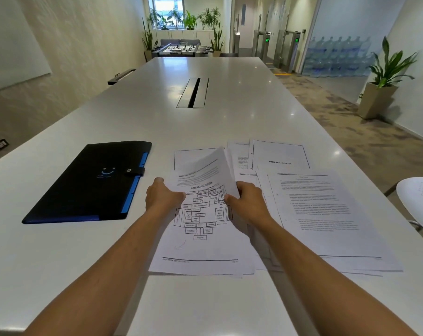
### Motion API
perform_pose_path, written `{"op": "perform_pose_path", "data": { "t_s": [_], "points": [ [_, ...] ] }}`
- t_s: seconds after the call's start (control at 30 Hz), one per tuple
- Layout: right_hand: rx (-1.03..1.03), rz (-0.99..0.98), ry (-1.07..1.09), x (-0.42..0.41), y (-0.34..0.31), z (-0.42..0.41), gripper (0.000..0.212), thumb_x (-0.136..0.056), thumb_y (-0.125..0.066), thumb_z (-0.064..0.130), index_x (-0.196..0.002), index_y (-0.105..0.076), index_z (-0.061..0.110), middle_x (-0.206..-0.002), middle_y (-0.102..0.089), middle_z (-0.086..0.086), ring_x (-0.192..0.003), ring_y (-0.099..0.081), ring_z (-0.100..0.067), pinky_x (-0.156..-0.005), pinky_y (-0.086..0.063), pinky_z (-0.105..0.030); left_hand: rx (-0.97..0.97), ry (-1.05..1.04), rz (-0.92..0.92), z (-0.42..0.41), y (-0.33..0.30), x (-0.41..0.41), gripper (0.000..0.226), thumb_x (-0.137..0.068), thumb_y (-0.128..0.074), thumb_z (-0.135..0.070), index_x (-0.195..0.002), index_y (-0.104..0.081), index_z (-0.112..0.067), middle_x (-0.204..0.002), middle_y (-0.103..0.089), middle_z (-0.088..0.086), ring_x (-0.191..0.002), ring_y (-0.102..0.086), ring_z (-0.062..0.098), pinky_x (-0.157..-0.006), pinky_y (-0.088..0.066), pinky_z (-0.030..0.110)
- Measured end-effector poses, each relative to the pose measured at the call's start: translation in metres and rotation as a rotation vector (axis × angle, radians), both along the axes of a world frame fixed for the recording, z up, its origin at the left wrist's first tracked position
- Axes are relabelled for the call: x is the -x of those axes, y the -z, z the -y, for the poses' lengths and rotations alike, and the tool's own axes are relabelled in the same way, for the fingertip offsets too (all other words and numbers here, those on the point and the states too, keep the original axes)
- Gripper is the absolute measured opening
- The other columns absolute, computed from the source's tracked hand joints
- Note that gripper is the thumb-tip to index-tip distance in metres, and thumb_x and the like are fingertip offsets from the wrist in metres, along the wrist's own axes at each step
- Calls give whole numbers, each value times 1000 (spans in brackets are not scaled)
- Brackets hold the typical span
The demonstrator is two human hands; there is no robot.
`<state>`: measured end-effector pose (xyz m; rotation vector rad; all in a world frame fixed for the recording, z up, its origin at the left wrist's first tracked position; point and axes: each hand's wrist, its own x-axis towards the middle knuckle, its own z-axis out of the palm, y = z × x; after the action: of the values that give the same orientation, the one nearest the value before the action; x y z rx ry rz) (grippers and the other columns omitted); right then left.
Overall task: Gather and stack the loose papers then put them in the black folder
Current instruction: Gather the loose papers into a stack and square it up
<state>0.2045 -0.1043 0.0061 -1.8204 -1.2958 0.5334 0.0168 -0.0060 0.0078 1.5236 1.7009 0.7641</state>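
- The left hand [162,195] holds the left edge of the chart page [200,229], thumb on top.
- The right hand [246,202] pinches a sheet [205,166] that curls up off the table [205,122].
- More papers [327,209] lie spread out to the right, some on top of each other.
- The black folder [89,185] lies closed on the left, apart from the papers.

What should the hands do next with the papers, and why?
Probably lay the lifted sheet flat on the workflow page, then pull in the sheets on the right. The left hand and right hand each have a grip on it, while the bibliography page and others lie loose; the black folder is closed.
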Motion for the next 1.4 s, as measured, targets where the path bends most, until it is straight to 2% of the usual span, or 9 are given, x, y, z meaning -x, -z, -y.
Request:
{"op": "perform_pose_path", "data": {
  "t_s": [0.1,0.2,0.3,0.43,0.6,0.73,0.87,1.07,1.4],
  "points": [
    [-102,-109,54,-4,-7,-1,23,-88,-67,18,-111,-67,11,-104,-70,-1,-86,-65,-13,-52,-43,-3,-98,-63,-114,2,5,3,82,-70,-70,-53,-139,-39,-21,-133,-50,7,-116,-49,25,-86,-50,42],
    [-166,-262,77,-12,-16,-2,28,-88,-69,16,-115,-65,9,-106,-70,-2,-96,-67,-20,-73,-54,-20,-74,-27,-12,0,4,8,94,-62,-64,-75,-139,-38,-26,-135,-50,5,-122,-49,27,-93,-49,50],
    [-235,-584,58,-25,-24,1,29,-85,-70,4,-113,-65,6,-109,-70,-10,-104,-66,-27,-93,-53,-37,59,121,344,1,-2,12,93,-63,-69,-74,-138,-43,-25,-138,-53,-2,-121,-55,21,-94,-49,44],
    [-262,-809,-44,-41,-28,6,26,-86,-64,-6,-108,-67,8,-107,-73,-9,-101,-70,-24,-87,-55,-30,85,418,670,4,-10,6,55,-75,-78,-48,-124,-59,-31,-121,-69,-6,-109,-66,16,-84,-55,37],
    [-125,-325,-25,-56,-31,18,17,-92,-64,25,-109,-64,23,-97,-71,12,-89,-67,-8,-72,-54,-22,20,440,766,5,-9,-11,46,-91,-66,-13,-134,-53,-18,-122,-68,1,-112,-65,22,-92,-53,42],
    [-79,-46,276,-84,-33,33,28,-91,-63,35,-111,-63,16,-96,-68,2,-84,-67,-13,-73,-53,-28,-6,357,778,3,-3,-10,43,-92,-65,-16,-132,-54,-25,-117,-70,-4,-107,-66,16,-88,-55,36],
    [180,229,587,-130,-29,63,50,-83,-68,42,-121,-56,13,-119,-62,-14,-112,-55,-34,-87,-46,-41,21,314,757,-1,2,-5,42,-93,-63,-20,-133,-53,-30,-120,-68,-4,-109,-65,19,-86,-55,37],
    [614,262,652,-170,-14,101,96,-62,-70,69,-137,-36,19,-138,-44,-21,-127,-37,-42,-103,-29,-54,49,247,685,-2,8,-1,36,-95,-59,-23,-130,-55,-32,-116,-69,-10,-106,-65,15,-80,-54,34],
    [659,312,593,-158,-20,92,104,-56,-78,67,-137,-32,21,-137,-40,-23,-127,-36,-40,-99,-34,-54,48,244,634,-4,13,-5,38,-96,-59,-21,-132,-54,-28,-119,-67,-7,-108,-63,19,-90,-53,42]
  ]
}}
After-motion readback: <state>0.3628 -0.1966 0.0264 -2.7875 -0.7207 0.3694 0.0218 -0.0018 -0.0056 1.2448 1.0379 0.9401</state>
